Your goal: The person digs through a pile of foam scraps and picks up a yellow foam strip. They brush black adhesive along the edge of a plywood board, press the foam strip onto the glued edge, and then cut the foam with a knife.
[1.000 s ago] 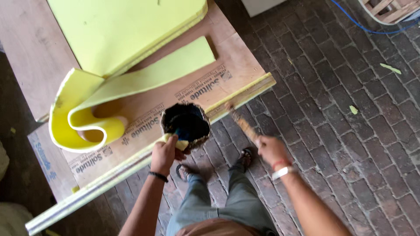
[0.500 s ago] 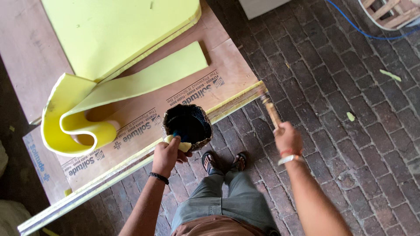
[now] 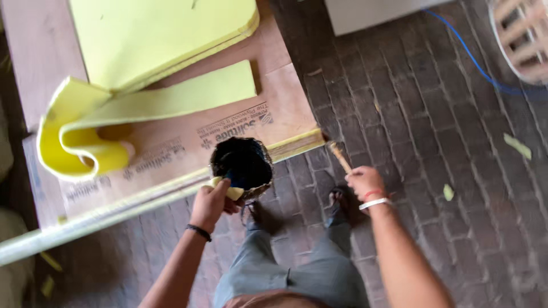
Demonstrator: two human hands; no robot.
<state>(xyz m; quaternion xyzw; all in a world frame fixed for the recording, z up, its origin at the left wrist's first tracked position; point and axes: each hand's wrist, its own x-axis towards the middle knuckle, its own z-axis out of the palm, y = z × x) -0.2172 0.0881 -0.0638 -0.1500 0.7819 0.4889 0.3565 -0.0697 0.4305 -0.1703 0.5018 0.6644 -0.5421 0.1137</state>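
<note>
My left hand [image 3: 211, 202] grips a round black pot [image 3: 242, 164] with a dark, crusted inside, held at the front edge of a plywood board [image 3: 274, 97]. A small yellow scrap [image 3: 233, 191] is pinched against the pot by my fingers. My right hand [image 3: 363, 182] holds a thin wooden stick [image 3: 339, 156] pointing up and away, just right of the board's corner. A long yellow foam strip [image 3: 171, 97] lies on the board, curling into a loop [image 3: 74, 148] at its left end. A large yellow foam sheet [image 3: 154, 34] lies behind it.
A pale metal rail [image 3: 85, 222] runs along the board's front edge. Brick paving [image 3: 445, 114] spreads to the right, with foam scraps [image 3: 516, 144], a blue cable [image 3: 474, 63] and a slatted wooden frame [image 3: 522, 34] at top right. My legs [image 3: 291, 268] and feet are below.
My right hand with the stick has drifted down and left, closer to the board's corner. The left hand keeps the pot at the same spot by the board's edge.
</note>
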